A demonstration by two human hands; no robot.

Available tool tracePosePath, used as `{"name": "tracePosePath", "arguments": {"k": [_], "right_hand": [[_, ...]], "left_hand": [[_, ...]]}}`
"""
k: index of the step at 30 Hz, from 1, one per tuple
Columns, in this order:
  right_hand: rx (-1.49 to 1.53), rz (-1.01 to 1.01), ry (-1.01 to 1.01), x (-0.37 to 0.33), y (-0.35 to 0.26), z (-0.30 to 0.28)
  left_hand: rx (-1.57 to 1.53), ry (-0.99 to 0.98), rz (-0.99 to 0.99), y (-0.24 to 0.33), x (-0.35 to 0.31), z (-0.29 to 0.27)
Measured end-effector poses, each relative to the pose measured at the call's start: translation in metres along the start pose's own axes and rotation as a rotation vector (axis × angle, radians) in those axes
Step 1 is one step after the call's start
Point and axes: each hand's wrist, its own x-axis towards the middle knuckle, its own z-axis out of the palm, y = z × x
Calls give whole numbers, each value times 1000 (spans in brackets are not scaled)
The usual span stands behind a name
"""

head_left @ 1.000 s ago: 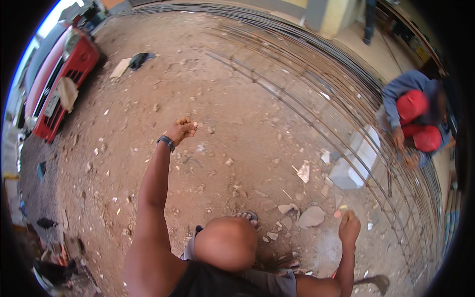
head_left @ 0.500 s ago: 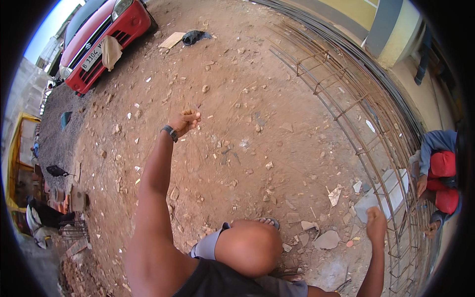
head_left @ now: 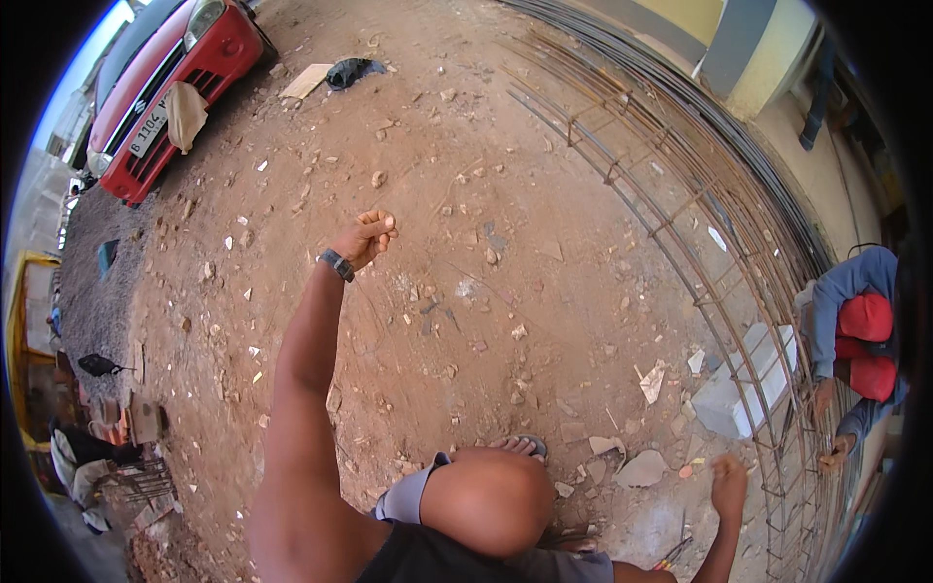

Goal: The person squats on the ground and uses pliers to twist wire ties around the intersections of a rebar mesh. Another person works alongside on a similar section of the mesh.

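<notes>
Two bare hands are held well apart above the rubble-strewn earth (head_left: pixel 437 185). On the left, the left hand (head_left: pixel 367 241) is curled, thumb pressed to fingers; whether anything thin is pinched there cannot be told. Farther right, the right hand (head_left: pixel 729 488) is drawn into a loose fist; nothing can be made out in it. Near that hand, the rebar cage (head_left: pixel 653 231) is stretched along the right side, past a pale block (head_left: pixel 743 394). It would probably be found heavy, stiff at its hoops, springy lengthwise and rough, best grasped by its long bars between hoops. Rightmost, a co-worker's hand (head_left: pixel 836 454) is seen beside it.
</notes>
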Motion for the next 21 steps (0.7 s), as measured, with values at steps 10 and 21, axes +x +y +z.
{"name": "tracePosePath", "arguments": {"k": [10, 21], "right_hand": [[1251, 220, -52, 50, -36, -10], [1110, 336, -878, 57, -16, -13]], "left_hand": [[225, 287, -28, 18, -33, -40], [193, 672, 103, 31, -56, -78]]}}
